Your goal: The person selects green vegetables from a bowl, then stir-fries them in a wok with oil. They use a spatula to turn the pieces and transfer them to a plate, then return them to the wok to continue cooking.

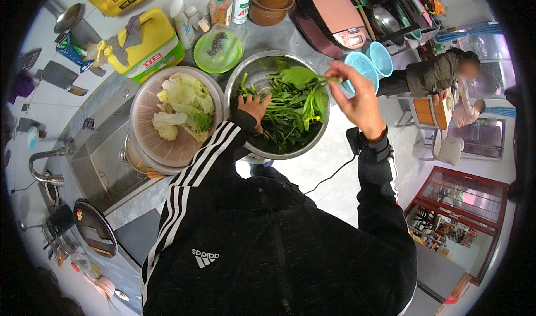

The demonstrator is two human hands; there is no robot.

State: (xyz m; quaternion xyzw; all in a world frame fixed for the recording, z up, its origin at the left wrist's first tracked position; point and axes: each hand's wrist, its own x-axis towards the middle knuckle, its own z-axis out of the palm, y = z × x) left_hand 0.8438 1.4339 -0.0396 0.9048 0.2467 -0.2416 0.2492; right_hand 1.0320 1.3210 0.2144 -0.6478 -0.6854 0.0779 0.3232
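Note:
A stainless steel bowl (pixel 258 66) holds a heap of dark leafy greens (pixel 282 123) with long stems and a few yellow flowers. My left hand (pixel 254 110) rests at the bowl's left side, its fingers spread over the greens. Above the right rim, my right hand (pixel 357 99) pinches the stem end of a stalk of leafy greens (pixel 300 77). The stalk's broad leaf points left, over the bowl. Left of the bowl is a pale pink colander (pixel 146 106) with torn lettuce leaves (pixel 187 95) in it.
A green plastic bowl (pixel 234 59), a yellow jug (pixel 159 34), bottles and a pink rice cooker (pixel 335 17) stand behind. Blue baskets (pixel 362 65) are at the right. A sink (pixel 95 168) lies to the left. Two people (pixel 432 73) are in the far right background.

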